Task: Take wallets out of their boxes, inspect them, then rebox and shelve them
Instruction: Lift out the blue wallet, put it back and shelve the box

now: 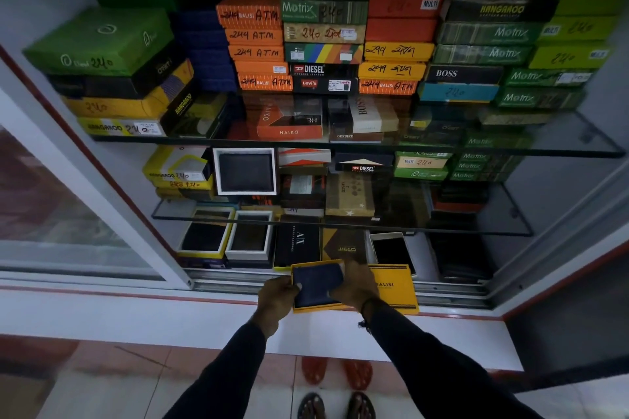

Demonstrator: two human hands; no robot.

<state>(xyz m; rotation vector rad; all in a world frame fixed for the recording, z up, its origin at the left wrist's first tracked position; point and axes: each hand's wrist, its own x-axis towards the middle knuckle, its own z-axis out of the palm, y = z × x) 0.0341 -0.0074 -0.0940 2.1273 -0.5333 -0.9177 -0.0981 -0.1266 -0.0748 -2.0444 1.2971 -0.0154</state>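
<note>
A dark blue wallet (pixel 316 282) lies in an open yellow box (pixel 308 309) at the cabinet's front sill. My left hand (pixel 276 296) grips the box's left edge, thumb touching the wallet. My right hand (pixel 354 284) rests on the wallet's right side, fingers curled over it. The yellow lid (pixel 396 289), printed BALISI, lies just right of the box, partly under my right wrist.
Glass shelves (pixel 510 228) hold stacked wallet boxes in orange, green, yellow and black. Open boxes with dark wallets (pixel 245 172) stand on the middle and bottom levels. A sliding glass door (pixel 61 214) is at the left. My sandalled feet (pixel 335 405) stand on the tiled floor.
</note>
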